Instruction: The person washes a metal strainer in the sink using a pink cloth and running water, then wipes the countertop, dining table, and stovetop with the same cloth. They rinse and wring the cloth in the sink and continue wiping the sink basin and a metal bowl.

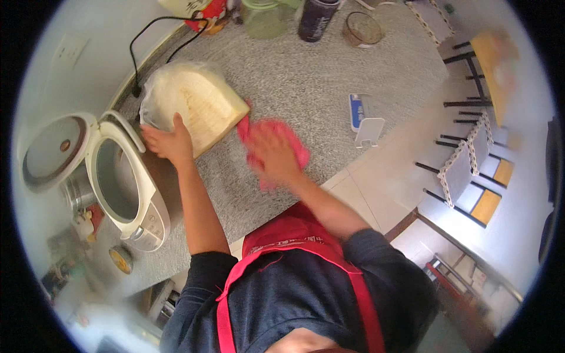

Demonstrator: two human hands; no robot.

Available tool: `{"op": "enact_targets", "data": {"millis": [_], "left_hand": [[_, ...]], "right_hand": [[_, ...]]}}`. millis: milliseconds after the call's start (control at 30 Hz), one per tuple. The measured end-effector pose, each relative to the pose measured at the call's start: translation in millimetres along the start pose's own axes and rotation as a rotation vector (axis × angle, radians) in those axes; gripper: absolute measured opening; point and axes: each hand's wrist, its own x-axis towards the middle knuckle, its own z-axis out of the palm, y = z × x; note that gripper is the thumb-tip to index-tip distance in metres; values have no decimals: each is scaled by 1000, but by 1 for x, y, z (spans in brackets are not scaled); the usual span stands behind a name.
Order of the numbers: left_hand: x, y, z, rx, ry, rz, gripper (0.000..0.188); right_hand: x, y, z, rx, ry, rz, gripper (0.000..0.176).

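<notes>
My left hand (170, 140) rests against the near left side of a cream-coloured boxy object (203, 106), thumb raised and fingers apart. Clear plastic film (154, 92) covers the far left part of that object; what it is exactly I cannot tell. My right hand (276, 152), blurred, lies over a pinkish-red cloth (300, 148) and presses it on the speckled grey countertop (304, 84). Part of the cloth reaches the object's right corner. Left of my left hand stands a white rice cooker (154, 212) with its lid (53, 145) raised.
A black power cord (132, 48) loops behind the boxy object. Along the far side stand a green translucent container (265, 22), a dark tumbler (315, 22) and a glass bowl (362, 31). A white phone stand (370, 131) sits near the right edge. Chairs (454, 172) stand beyond, on the tiled floor.
</notes>
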Motion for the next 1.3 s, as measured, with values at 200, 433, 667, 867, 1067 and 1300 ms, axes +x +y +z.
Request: {"op": "enact_targets", "data": {"millis": [200,433,667,867,1067,1300], "left_hand": [[-163,151,45,-279,-698,656,85],[-262,213,121,-750,-1401,203,48],[-164,187,102,-1046,-1052,-388,41],[-102,143,115,-983,-522,-528,46],[-110,140,138,-817,-324,-540,45],[-114,145,117,-378,-353,-452,66]], "right_hand": [[-93,-50,55,447,-186,-33,61],[-91,3,17,203,37,-74,61],[-63,226,-148,-77,253,292,58],[27,479,-276,-428,487,716,69],[149,561,-294,-271,448,268,44],[-27,444,-272,-103,67,183,45]]}}
